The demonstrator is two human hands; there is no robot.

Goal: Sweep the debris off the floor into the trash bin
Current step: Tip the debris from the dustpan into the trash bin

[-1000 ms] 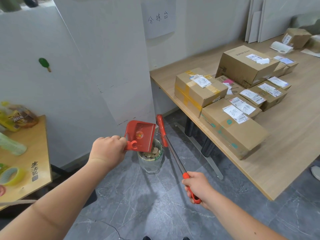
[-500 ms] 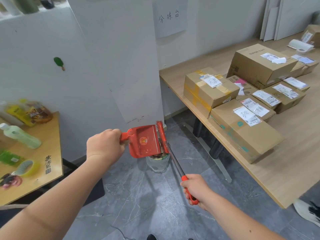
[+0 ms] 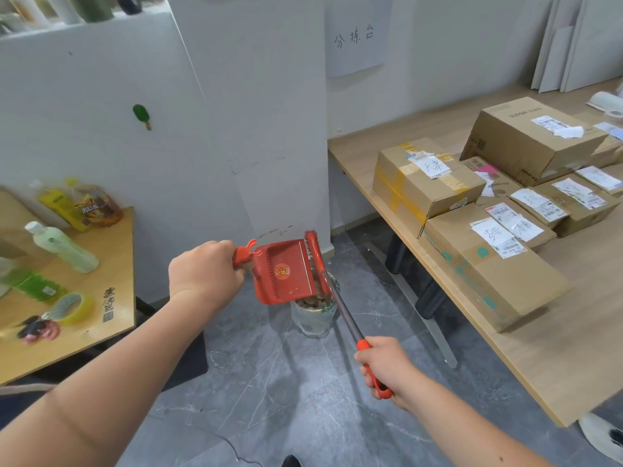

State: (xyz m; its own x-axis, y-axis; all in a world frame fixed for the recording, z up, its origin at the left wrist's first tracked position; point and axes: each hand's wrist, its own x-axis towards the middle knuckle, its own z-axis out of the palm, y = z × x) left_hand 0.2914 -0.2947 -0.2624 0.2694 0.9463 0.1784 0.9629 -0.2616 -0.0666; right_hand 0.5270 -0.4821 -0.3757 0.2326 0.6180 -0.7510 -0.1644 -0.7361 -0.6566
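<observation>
My left hand (image 3: 202, 276) grips the handle of a red dustpan (image 3: 285, 273), held tilted in the air above a small trash bin (image 3: 313, 318) lined with a clear bag. Brownish debris (image 3: 315, 301) shows at the bin's top, just under the pan's lower edge. My right hand (image 3: 387, 367) holds the red grip of a broom (image 3: 340, 311) with a metal shaft. Its red head rests against the dustpan's right edge, over the bin. The bin stands on the grey marbled floor (image 3: 269, 382) near the wall's corner.
A long wooden table (image 3: 556, 348) on the right carries several cardboard parcels (image 3: 424, 183), with black legs beneath. A smaller wooden table (image 3: 111, 264) on the left holds bottles, snack bags and a tape roll (image 3: 69, 306). A white wall (image 3: 219, 146) stands behind the bin.
The dustpan has swung from upright over the bin to a flatter tilt, its handle now pointing left. The broom head has come against the pan's right edge. My view has shifted left.
</observation>
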